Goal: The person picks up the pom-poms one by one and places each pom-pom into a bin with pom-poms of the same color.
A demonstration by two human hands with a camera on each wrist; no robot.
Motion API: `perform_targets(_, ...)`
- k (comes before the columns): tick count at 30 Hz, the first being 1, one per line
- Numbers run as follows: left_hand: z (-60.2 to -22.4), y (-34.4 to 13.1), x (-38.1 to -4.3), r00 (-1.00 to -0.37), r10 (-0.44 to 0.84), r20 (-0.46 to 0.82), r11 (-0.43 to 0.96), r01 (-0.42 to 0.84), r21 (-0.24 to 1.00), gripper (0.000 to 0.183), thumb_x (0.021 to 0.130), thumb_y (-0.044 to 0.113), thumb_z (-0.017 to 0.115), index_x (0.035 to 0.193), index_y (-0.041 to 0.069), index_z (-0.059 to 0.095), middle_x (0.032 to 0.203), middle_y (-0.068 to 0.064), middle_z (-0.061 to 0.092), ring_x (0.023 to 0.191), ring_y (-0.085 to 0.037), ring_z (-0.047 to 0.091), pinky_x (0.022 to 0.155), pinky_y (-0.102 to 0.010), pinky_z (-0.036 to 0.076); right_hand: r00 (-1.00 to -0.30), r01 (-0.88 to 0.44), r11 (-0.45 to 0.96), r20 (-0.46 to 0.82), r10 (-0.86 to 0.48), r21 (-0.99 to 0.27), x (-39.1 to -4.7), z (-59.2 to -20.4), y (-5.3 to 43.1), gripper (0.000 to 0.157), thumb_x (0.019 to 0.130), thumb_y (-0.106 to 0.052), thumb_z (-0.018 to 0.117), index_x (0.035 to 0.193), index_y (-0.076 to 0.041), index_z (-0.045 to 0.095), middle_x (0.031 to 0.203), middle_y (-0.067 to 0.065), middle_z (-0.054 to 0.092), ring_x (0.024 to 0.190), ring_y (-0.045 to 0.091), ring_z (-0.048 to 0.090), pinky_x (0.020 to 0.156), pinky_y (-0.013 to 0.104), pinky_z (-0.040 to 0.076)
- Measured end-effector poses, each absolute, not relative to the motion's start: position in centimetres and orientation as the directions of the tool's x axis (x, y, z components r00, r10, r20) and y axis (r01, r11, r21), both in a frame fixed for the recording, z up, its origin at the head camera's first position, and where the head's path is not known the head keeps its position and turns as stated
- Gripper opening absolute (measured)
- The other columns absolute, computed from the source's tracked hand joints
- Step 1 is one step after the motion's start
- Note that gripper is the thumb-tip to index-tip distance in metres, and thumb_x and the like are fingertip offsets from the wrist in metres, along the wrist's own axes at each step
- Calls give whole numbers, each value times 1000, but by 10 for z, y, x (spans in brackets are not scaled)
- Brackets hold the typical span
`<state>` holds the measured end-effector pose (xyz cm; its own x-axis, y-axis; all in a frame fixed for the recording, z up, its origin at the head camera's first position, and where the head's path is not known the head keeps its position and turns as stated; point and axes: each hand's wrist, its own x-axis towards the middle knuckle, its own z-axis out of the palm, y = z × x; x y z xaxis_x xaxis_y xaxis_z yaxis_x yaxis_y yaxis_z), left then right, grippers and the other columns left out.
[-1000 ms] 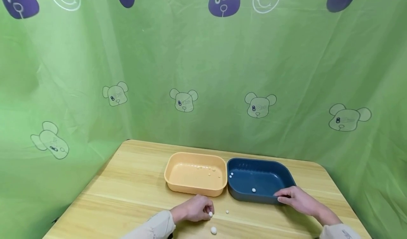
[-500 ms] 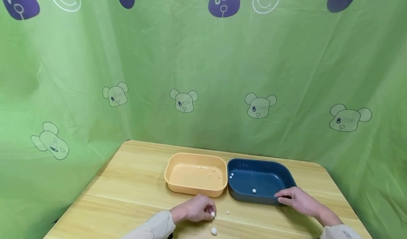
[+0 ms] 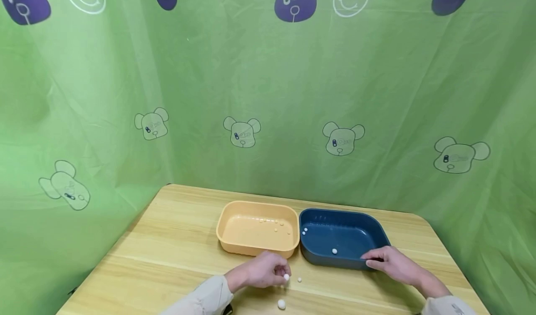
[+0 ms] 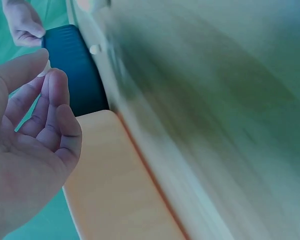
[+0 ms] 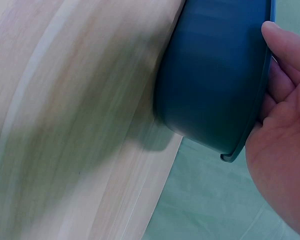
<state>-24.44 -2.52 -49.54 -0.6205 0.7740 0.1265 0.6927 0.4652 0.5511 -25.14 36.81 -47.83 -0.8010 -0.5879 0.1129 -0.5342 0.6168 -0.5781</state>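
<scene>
My left hand [image 3: 261, 269] pinches a small white ball [image 3: 286, 277] between thumb and fingertips, in front of the orange basin [image 3: 255, 250]. In the left wrist view that ball [image 4: 46, 68] is partly hidden by the fingers. My right hand [image 3: 395, 264] grips the front right rim of the dark blue basin [image 3: 331, 261], thumb outside and fingers over the edge, as the right wrist view of the blue basin [image 5: 210, 80] also shows. On the table lie a smaller white ball [image 3: 299, 280], right of the left hand, and a larger white ball [image 3: 281, 304] nearer the front.
Both basins stand side by side on the wooden table [image 3: 167, 231]. Several small pale balls [image 3: 275, 230] lie in the orange one. Inside the blue one are a white ball [image 3: 334, 251] and two smaller ones at its left wall. A green curtain [image 3: 268, 82] hangs behind.
My left hand has moved to the right and slightly forward with the pinched ball, closer to the small ball on the table. The right hand has stayed on the blue basin's rim.
</scene>
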Motion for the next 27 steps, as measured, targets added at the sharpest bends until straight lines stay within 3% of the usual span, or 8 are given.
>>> perform_targets(11, -483, -18, -245, -612, 767, 194, 408, 698, 589, 6, 84, 11, 69, 90, 14, 67, 77, 16, 59, 71, 7, 52, 66, -10, 44, -800, -531, 612, 109, -589, -586, -252, -478, 369, 16, 93, -17, 60, 102, -11, 71, 99, -3, 69, 92, 4, 59, 72, 23, 49)
perform_targets(27, -462, 0, -256, -675, 715, 182, 396, 605, 690, 9, 85, 12, 69, 94, 11, 68, 78, 16, 60, 73, 6, 53, 70, -13, 45, -808, -524, 620, 111, -578, -585, -250, -479, 369, 16, 93, -17, 59, 102, -11, 71, 100, -5, 69, 93, 2, 58, 73, 22, 49)
